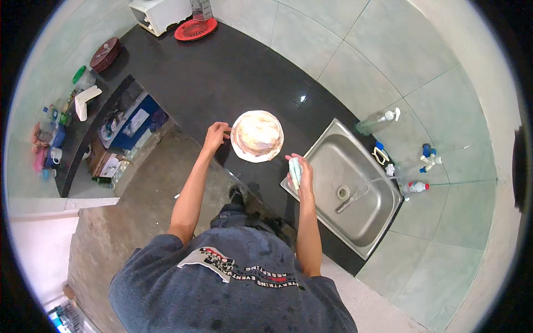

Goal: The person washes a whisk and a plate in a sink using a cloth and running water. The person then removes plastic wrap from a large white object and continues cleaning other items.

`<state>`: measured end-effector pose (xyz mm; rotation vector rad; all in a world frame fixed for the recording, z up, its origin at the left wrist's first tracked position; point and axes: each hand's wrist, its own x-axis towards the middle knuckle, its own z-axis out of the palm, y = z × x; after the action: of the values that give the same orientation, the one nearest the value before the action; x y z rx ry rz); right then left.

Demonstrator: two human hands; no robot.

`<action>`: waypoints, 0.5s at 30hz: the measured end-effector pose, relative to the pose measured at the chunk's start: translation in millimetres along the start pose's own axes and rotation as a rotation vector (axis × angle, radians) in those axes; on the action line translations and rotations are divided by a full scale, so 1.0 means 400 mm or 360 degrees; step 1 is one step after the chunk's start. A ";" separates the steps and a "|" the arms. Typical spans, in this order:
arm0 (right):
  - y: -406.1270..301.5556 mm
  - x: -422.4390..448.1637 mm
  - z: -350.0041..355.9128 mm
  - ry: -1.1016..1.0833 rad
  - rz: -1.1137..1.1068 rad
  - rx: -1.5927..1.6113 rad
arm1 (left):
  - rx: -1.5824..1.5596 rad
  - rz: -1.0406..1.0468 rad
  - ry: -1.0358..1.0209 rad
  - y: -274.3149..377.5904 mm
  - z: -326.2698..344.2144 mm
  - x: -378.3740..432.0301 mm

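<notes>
A round, pale-topped thing with brown patches [257, 135], perhaps a cake on a white plate, rests on the black countertop [195, 75]. My left hand [217, 136] is at its left rim, fingers loosely curled; whether they touch it is unclear. Lower right of the plate, my right hand [305, 171] grips a folded pale green cloth [295, 172] beside the near edge of the steel sink [329, 166]. In the basin lies a wire whisk [353, 199], near the drain.
Behind the sink stand a pump bottle [377, 122] and a small red-capped bottle [417, 187], near a tap [431, 158]. Farther off are a red plastic plate [195, 29], a metal grater [201, 10], a white appliance [160, 14] and stacked brown plates [105, 55].
</notes>
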<state>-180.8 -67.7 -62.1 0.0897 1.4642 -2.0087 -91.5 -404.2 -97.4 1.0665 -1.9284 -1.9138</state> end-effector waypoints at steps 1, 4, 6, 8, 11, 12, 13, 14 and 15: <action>-0.011 0.018 0.014 -0.0030 0.0007 -0.0051 | -0.0003 0.0002 0.0000 0.015 0.006 0.009; -0.015 0.074 0.038 -0.0024 0.0026 -0.0089 | 0.0080 -0.0108 -0.0090 0.044 0.014 0.038; -0.012 0.093 0.045 -0.0021 0.0022 -0.0119 | 0.0081 -0.0137 -0.0091 0.050 0.010 0.045; -0.011 0.104 0.046 -0.0016 0.0037 -0.0143 | 0.0085 -0.0171 -0.0094 0.053 0.009 0.051; -0.010 0.107 0.052 -0.0014 0.0075 -0.0176 | 0.0094 -0.0180 -0.0153 0.051 0.010 0.054; -0.013 0.109 0.054 -0.0024 0.0085 -0.0187 | 0.0078 -0.0192 -0.0196 0.053 0.010 0.061; -0.014 0.111 0.058 -0.0022 0.0086 -0.0186 | 0.0062 -0.0204 -0.0238 0.054 0.010 0.066; -0.013 0.112 0.063 -0.0043 0.0125 -0.0168 | 0.0063 -0.0205 -0.0240 0.054 0.009 0.069; -0.010 0.114 0.063 -0.0058 0.0161 -0.0147 | 0.0087 -0.0238 -0.0261 0.058 0.013 0.070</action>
<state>-211.3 -109.6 -67.9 0.0858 1.4971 -1.8503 -122.3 -420.4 -85.5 1.1308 -2.0509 -2.0993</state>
